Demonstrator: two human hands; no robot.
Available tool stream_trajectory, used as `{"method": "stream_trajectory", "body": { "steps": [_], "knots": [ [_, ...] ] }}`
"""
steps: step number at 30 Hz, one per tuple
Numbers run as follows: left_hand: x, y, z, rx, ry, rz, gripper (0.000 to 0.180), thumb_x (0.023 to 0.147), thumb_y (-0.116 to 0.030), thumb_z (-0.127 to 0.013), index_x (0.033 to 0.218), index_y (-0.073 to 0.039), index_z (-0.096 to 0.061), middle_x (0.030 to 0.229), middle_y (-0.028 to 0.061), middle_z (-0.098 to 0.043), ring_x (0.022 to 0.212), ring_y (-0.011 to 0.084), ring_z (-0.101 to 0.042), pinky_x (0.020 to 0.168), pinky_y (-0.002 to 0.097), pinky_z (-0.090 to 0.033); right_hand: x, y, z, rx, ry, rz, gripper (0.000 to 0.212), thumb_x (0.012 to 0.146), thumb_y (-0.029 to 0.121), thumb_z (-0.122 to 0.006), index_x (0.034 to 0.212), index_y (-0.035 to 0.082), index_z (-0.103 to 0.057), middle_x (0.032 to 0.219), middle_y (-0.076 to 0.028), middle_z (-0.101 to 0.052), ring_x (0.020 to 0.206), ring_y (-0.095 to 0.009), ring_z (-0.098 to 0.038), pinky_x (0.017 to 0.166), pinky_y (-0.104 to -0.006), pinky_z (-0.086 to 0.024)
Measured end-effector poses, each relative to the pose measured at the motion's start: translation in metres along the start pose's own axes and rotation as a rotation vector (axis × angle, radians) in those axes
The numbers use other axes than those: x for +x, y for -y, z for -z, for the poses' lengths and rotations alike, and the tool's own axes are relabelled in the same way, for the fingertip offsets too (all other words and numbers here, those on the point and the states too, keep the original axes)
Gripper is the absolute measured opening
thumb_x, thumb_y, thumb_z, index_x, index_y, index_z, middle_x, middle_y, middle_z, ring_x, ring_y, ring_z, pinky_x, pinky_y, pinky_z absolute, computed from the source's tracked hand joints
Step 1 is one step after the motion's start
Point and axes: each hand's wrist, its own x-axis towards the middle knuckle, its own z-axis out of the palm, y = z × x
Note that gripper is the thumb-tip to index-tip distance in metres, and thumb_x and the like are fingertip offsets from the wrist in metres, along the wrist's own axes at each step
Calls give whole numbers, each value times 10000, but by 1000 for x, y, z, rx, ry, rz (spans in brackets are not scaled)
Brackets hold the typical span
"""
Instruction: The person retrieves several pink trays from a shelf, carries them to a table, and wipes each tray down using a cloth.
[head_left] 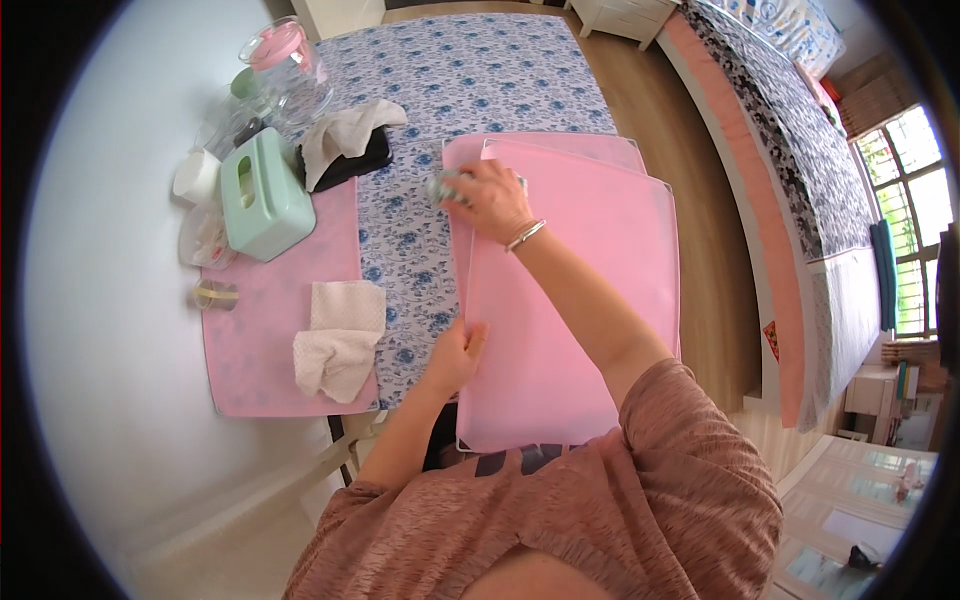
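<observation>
My right hand, with a silver bangle at the wrist, is closed over a crumpled grey-green cloth. It presses the cloth at the far left corner of a pink mat. Most of the cloth lies hidden under my fingers, which are slightly blurred. My left hand grips the left edge of that same mat, thumb on top and the other fingers out of sight. The mat's near edge reaches my shirt. Beneath it, turned at a small angle, another pink mat shows along the far and left sides.
A blue-flowered tablecloth covers the table. At left, a third pink mat carries a folded white towel and a mint-green tissue box. Nearby are a black tray with a cloth, and a glass jar. A bed stands at right.
</observation>
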Motion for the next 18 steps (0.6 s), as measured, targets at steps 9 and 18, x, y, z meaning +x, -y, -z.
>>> {"method": "stream_trajectory", "body": {
  "steps": [9, 18],
  "knots": [
    [-15, -12, 9, -261, 111, 39, 277, 885, -209, -448, 1048, 10, -493, 717, 57, -548, 611, 94, -468, 571, 246, -407, 36, -83, 70, -147, 94, -262, 333, 817, 356, -517, 880, 34, -575, 846, -187, -567, 805, -347, -522, 722, -416, -411],
    [-27, -14, 17, -491, 10, 28, 236, 897, -220, -431, 899, 5, -503, 680, -16, -459, 606, 65, -390, 547, 228, -355, -150, -88, 158, -399, 73, -711, 382, 857, 345, -454, 995, -6, -513, 999, -198, -519, 934, -358, -475, 808, -422, -381]
  ]
}}
